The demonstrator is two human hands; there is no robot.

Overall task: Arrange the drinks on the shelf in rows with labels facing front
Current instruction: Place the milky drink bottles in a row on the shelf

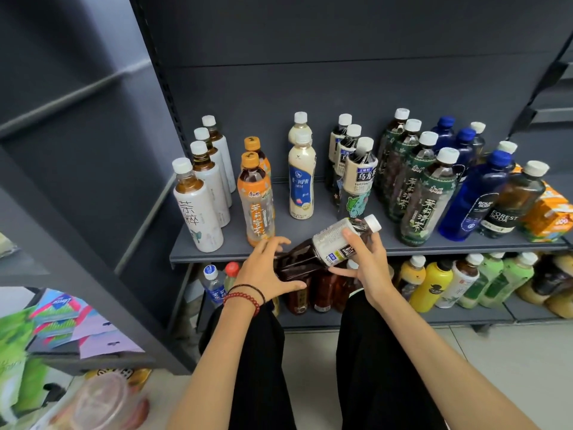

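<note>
A dark oolong tea bottle (328, 243) with a white label and white cap lies tilted in front of the grey shelf (310, 252), cap up and to the right. My right hand (362, 262) grips its label part. My left hand (266, 271) touches its dark base with spread fingers. On the shelf stand rows of drinks: white tea bottles (198, 209), orange tea bottles (255, 200), milk tea bottles (301, 178), oolong bottles (356, 178), green jasmine tea bottles (424, 200), blue soda bottles (477, 197) and a dark Forest Soda bottle (511, 203).
Orange cartons (548, 212) stand at the shelf's right end. The lower shelf (465, 318) holds more bottles, dark, yellow and green. A second shelf unit (62, 212) stands at the left with packets (59, 318) and a plastic tub (102, 401). Black trousers cover my knees below.
</note>
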